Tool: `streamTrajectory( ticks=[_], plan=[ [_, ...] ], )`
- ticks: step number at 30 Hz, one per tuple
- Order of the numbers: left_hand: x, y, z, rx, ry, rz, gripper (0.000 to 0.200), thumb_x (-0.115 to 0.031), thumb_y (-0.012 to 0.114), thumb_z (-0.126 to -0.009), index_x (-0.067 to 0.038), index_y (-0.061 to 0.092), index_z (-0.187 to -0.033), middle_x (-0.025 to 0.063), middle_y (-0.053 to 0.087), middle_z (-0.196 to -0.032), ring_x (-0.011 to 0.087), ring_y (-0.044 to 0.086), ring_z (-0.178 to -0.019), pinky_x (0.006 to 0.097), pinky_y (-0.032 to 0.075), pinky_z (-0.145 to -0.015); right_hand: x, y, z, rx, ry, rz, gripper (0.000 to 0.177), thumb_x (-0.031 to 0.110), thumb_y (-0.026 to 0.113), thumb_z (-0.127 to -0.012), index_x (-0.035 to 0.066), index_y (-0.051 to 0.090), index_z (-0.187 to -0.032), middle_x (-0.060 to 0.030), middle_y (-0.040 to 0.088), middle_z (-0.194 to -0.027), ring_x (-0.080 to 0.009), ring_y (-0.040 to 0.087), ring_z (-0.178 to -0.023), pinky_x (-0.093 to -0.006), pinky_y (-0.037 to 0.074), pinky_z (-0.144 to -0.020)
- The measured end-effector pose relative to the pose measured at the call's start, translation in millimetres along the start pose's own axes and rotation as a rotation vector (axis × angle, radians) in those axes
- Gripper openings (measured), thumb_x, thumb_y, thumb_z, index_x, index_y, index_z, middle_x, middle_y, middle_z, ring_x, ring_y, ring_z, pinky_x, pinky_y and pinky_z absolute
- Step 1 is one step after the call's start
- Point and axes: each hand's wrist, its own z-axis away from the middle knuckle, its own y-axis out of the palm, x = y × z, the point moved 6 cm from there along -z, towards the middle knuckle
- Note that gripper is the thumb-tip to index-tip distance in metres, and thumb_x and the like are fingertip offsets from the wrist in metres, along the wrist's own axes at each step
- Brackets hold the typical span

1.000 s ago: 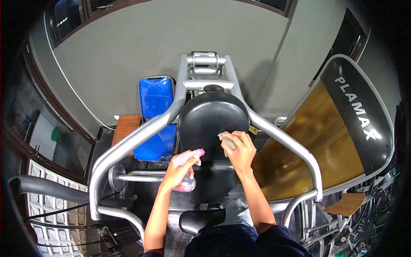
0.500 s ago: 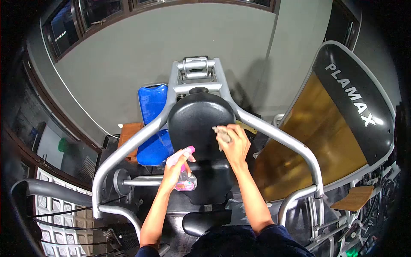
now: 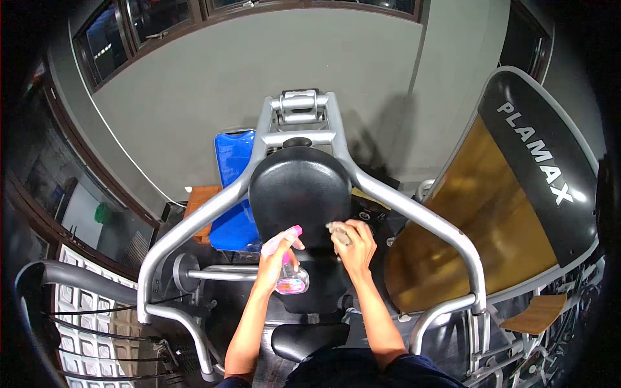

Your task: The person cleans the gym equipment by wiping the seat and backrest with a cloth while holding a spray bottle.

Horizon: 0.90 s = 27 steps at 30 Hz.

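My left hand (image 3: 277, 262) is wrapped round a spray bottle (image 3: 292, 282) with a pink trigger head and a clear body bearing a pink label. Its nozzle points up and to the right, over the lower part of the black padded backrest (image 3: 299, 187). Bunched in the closed fingers of my right hand (image 3: 356, 247) is a greyish cloth (image 3: 339, 234), partly hidden by the fingers. That hand hovers by the backrest's lower right edge. Below lies the black seat pad (image 3: 309, 340), close in front of my body.
Silver frame bars (image 3: 427, 213) curve round both sides of the backrest. A blue padded bench (image 3: 234, 223) stands behind at left, beside a brown wooden box (image 3: 202, 197). At right rises a tall panel (image 3: 527, 142) marked PLAMAX. A grey wall (image 3: 259, 64) closes the back.
My right hand with the cloth has moved down along the backrest. My left hand and the spray bottle have shifted slightly right. The camera view has tilted a little.
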Motion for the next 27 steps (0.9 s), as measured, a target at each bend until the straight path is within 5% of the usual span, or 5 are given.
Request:
streamTrajectory(
  ticks=[7, 17, 27],
  plan=[
    [2.1, 8.7, -7.6, -0.091, 0.023, 0.066, 0.039, -0.029, 0.054, -0.097, 0.004, 0.06, -0.116, 0.0096, 0.062, -0.084, 0.0133, 0.055, -0.05, 0.026, 0.045, -0.046, 13.5, -2.4, -58.4, -0.153, 0.026, -0.153, 0.035, 0.008, 0.08, -0.061, 0.015, 0.072, -0.094, -0.003, 0.063, -0.093, -0.0236, 0.061, -0.081, -0.0358, 0.05, -0.071],
    [-3.5, 21.1, -3.6, -0.128, 0.015, -0.018, 0.039, -0.03, 0.054, -0.097, 0.003, 0.06, -0.117, 0.0094, 0.062, -0.085, 0.0132, 0.055, -0.051, 0.0261, 0.045, -0.048, -41.3, 16.8, 27.8, -0.151, 0.242, -0.238, 0.033, 0.004, 0.08, -0.062, 0.01, 0.071, -0.094, -0.01, 0.065, -0.095, -0.0285, 0.064, -0.087, -0.0377, 0.052, -0.076],
    [5.3, 33.8, -19.2, -0.094, -0.033, -0.042, 0.038, -0.027, 0.053, -0.097, 0.004, 0.06, -0.116, 0.0097, 0.063, -0.086, 0.0128, 0.055, -0.051, 0.0257, 0.046, -0.051, -25.7, 0.9, -54.2, -0.236, 0.248, -0.4, 0.027, 0.0, 0.075, -0.07, 0.006, 0.07, -0.096, -0.0105, 0.065, -0.093, -0.0266, 0.066, -0.084, -0.0346, 0.051, -0.075]
  ],
)
